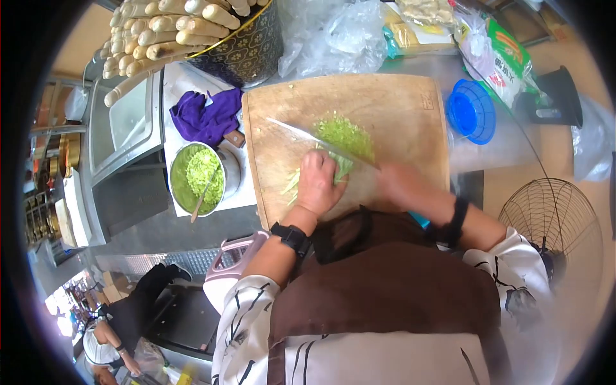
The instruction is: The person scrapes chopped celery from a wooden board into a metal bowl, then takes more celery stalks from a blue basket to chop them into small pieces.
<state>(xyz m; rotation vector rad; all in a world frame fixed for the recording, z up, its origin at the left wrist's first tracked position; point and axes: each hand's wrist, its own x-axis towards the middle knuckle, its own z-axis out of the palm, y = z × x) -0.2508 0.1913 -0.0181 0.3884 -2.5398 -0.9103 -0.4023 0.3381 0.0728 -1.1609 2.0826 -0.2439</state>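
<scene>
On the wooden cutting board [410,109], my right hand [399,185], blurred by motion, grips a long knife [300,131]. The blade slants across the board toward the upper left. My left hand [317,184] has its fingers curled over a bunch of green stalks [344,168], close beside the blade. Pale stalk ends stick out to the left of that hand. A pile of finely chopped greens [345,135] lies on the far side of the knife. The exact cutting point is hidden by the hand and blade.
Left of the board stand a metal pot [229,168] of chopped greens with a spoon [204,192], and a purple cloth [206,115]. A patterned bucket [244,54] of bamboo-like sticks, a blue basket [471,112] and a wire basket [545,208] surround it. Another person [106,340] is lower left.
</scene>
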